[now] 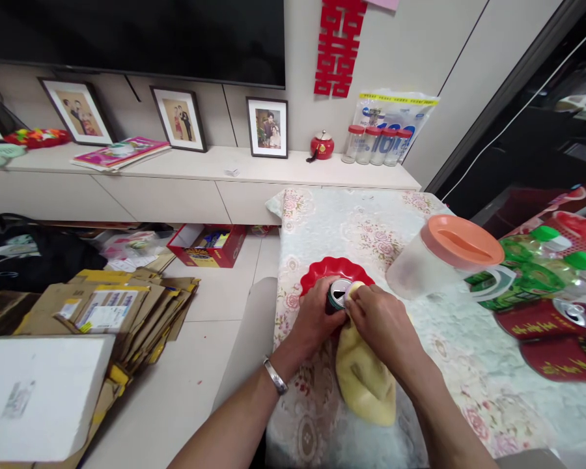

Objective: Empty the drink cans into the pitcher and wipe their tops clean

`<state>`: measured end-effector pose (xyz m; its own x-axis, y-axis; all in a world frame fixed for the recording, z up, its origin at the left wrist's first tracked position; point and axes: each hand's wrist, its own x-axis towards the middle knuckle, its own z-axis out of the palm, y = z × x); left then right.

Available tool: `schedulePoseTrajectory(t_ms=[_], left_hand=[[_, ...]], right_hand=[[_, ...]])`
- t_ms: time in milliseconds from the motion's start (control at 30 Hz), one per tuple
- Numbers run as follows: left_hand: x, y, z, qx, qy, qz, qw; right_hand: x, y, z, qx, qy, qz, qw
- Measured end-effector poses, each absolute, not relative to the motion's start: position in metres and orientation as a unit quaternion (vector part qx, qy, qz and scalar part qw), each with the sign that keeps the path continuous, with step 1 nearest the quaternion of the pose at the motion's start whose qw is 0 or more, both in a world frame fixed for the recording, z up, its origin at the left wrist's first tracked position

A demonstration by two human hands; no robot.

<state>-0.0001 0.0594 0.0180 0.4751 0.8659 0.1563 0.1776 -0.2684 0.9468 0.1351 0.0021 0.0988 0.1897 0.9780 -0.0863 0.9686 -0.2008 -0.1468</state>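
My left hand [317, 309] is wrapped round a dark can [338, 296] with an opened silver top. Fingers of my right hand [376, 312] pinch a yellow cloth [366, 378] at the can's rim; the rest of the cloth hangs down below and spreads over the table edge side nearest me. Behind and under both hands is a red scalloped dish [336, 267], partly hidden by them.
On the flowered tablecloth [332, 221], a pitcher with an orange lid [420, 264] stands right of the hands. Farther right lie dark red cans [561, 358] and green-capped bottles [542, 277]. A white cabinet [166, 195] runs behind; flattened cardboard [161, 312] is on the floor left.
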Motion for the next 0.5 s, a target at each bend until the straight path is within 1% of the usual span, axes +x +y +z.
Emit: schedulePoseTrajectory(t_ms=[167, 233, 367, 500], left_hand=[[0.0, 0.06, 0.018, 0.711, 0.368, 0.349, 0.487], [0.0, 0.061, 0.018, 0.708, 0.372, 0.346, 0.491], [0.0, 0.061, 0.019, 0.703, 0.383, 0.344, 0.49], [0.001, 0.061, 0.02, 0.706, 0.395, 0.341, 0.479]], right_hand=[[0.144, 0.008, 0.086, -0.731, -0.659, 0.085, 0.152], [0.141, 0.016, 0.082, -0.731, -0.654, 0.072, 0.18], [0.132, 0.029, 0.076, -0.732, -0.651, 0.069, 0.186], [0.133, 0.029, 0.075, -0.692, -0.69, 0.1, 0.187]])
